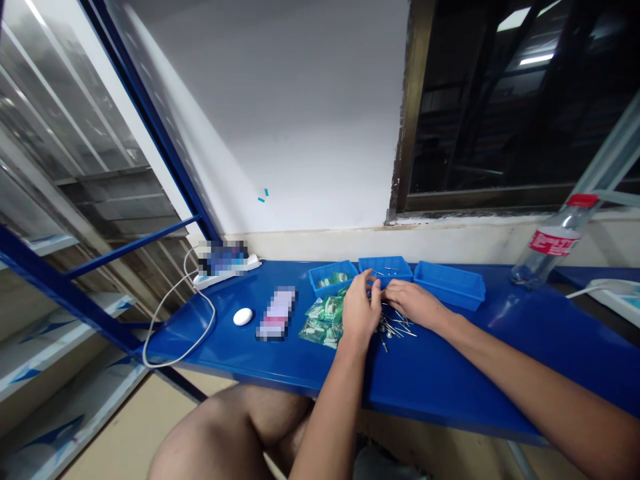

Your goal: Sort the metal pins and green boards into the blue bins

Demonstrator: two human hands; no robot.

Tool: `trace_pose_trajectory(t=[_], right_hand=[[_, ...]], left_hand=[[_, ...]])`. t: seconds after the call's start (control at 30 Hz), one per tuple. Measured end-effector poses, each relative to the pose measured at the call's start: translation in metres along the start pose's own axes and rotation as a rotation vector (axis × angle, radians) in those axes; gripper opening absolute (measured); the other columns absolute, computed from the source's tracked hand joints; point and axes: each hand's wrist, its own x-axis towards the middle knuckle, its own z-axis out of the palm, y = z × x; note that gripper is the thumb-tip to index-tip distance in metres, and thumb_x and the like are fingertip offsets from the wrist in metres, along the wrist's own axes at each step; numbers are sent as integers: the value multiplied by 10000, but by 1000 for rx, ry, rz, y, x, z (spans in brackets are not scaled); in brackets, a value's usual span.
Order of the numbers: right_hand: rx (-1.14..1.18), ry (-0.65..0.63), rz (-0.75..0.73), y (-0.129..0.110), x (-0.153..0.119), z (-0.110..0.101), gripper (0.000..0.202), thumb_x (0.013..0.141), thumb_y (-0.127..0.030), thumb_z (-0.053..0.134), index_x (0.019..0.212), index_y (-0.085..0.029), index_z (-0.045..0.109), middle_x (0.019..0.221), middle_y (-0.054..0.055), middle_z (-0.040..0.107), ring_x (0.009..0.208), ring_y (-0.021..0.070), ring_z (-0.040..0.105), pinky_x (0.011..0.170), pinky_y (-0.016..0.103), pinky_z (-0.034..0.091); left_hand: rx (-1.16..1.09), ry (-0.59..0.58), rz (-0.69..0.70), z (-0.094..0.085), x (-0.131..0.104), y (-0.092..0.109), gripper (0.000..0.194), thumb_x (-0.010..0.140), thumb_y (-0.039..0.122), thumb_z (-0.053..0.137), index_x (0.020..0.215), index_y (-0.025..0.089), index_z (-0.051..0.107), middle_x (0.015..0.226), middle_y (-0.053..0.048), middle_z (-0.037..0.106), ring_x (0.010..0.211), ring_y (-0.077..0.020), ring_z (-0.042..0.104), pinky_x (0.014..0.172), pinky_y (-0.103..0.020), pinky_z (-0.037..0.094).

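While our left hand (361,308) and right hand (414,304) nearly meet just right of the frame's centre, both with curled fingers, we cannot tell what they grasp. Loose metal rods (391,327) lie below them on the blue table (450,380), and green-and-white packets (323,327) spread just left. Behind, three blue trays stand in a row: in the left tray (325,291) we see small packets (337,279), in the middle tray (403,277) a few thin rods (390,271), with the right tray (453,293) alongside. Toward the frame's right edge stands a red-capped clear bottle (553,243).
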Motion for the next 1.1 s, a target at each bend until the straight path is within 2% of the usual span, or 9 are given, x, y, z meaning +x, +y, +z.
trace_pose_trajectory(t=[0.23, 0.43, 0.5, 0.6, 0.7, 0.87, 1.1], right_hand=[[-26, 61, 20, -2, -1, 1, 207, 901, -77, 590, 941, -228, 726, 901, 75, 714, 928, 269, 651, 837, 408, 571], [56, 232, 112, -16, -2, -2, 227, 959, -155, 536, 1082, -233, 711, 997, 93, 700, 857, 250, 663, 814, 416, 575], [115, 298, 162, -21, -3, -5, 199, 971, -197, 547, 1066, -235, 717, 995, 85, 712, 810, 235, 669, 782, 404, 581], [184, 377, 234, -27, -6, -9, 132, 972, -271, 595, 969, -245, 724, 968, 70, 734, 817, 238, 688, 772, 397, 594], [248, 429, 258, -32, -8, -11, 135, 978, -310, 605, 956, -255, 727, 997, 66, 741, 860, 242, 706, 786, 391, 609], [285, 459, 242, -34, -8, -11, 127, 968, -311, 618, 962, -254, 731, 1025, 76, 738, 910, 251, 710, 807, 401, 618], [300, 425, 299, -29, -8, -4, 145, 949, -327, 635, 961, -240, 750, 1017, 73, 769, 874, 241, 729, 797, 388, 621]], left_hand=[[9, -8, -13, 1, 0, -1, 350, 1072, 339, 510, 1384, 202, 591, 1262, -111, 727, 1014, -220, 743, 960, -380, 607], [54, 6, 25, -1, 0, 0, 329, 1077, 341, 501, 1346, 200, 627, 1228, -111, 735, 1038, -223, 731, 977, -374, 595], [82, 12, 27, -1, 0, 0, 306, 1077, 341, 501, 1292, 198, 664, 1214, -111, 745, 1055, -233, 731, 972, -376, 595], [98, -30, -7, -2, -2, 1, 295, 1074, 366, 508, 1243, 224, 703, 1126, -88, 790, 996, -241, 761, 915, -373, 617], [80, -100, -10, -2, -2, 3, 310, 1070, 380, 516, 1279, 258, 710, 1083, -59, 814, 948, -238, 782, 896, -366, 628], [43, -115, 60, -2, -1, 4, 293, 1069, 307, 513, 1167, 235, 779, 1164, -53, 807, 1050, -232, 771, 992, -360, 597], [21, -74, 10, 1, 2, -5, 217, 998, 193, 615, 1130, 218, 785, 1127, -48, 817, 1004, -216, 782, 985, -357, 607]])
